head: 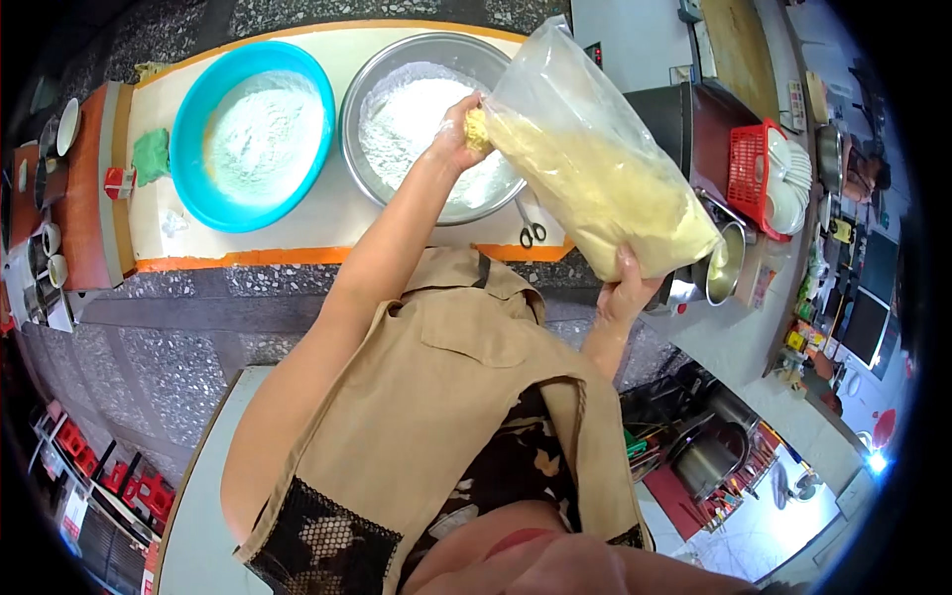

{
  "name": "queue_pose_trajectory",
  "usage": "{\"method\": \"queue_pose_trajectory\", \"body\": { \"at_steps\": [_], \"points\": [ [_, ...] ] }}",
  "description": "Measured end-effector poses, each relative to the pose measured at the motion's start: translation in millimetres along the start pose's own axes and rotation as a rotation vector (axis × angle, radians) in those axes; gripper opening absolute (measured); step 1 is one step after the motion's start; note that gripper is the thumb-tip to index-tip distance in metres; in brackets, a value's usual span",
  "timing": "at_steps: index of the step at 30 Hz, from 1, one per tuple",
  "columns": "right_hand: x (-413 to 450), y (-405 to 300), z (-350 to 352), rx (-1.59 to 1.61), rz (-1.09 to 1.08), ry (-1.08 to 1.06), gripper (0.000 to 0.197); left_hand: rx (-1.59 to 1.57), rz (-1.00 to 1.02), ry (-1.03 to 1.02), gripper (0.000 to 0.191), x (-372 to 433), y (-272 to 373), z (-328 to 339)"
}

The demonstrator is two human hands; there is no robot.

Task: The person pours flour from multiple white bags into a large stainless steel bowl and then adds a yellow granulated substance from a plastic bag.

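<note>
A large clear plastic bag of pale yellow powder point(602, 186) is held tilted between both hands. My left hand point(461, 134) grips its bunched end at the upper left, where a yellow clump shows, over the rim of a round metal bowl point(433, 212) of white powder. My right hand point(628, 286) supports the bag's lower right end from beneath. To the left of the metal bowl stands a turquoise plastic basin point(253, 218) with white powder heaped in it. Black-handled scissors point(532, 232) lie on the mat close to the metal bowl.
A green cloth point(152, 156), a small red-and-white packet point(119, 183) and crumpled clear plastic point(173, 222) lie left of the basin. At right are a metal pot point(725, 264) and a red basket point(747, 175) of white dishes. The pale table mat point(312, 238) has orange edges.
</note>
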State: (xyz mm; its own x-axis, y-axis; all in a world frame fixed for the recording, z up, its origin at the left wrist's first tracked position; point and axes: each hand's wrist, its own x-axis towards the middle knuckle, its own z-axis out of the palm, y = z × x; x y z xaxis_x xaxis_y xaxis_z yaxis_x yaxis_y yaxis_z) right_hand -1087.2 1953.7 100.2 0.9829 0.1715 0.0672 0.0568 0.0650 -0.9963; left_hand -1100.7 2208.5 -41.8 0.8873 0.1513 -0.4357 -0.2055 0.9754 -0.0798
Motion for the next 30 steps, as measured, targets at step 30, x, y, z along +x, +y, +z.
{"method": "queue_pose_trajectory", "body": {
  "at_steps": [30],
  "points": [
    [-1,8,-8,-0.007,0.051,0.025,0.062,-0.014,-0.068,0.044,0.023,-4,1,4]
  ]
}}
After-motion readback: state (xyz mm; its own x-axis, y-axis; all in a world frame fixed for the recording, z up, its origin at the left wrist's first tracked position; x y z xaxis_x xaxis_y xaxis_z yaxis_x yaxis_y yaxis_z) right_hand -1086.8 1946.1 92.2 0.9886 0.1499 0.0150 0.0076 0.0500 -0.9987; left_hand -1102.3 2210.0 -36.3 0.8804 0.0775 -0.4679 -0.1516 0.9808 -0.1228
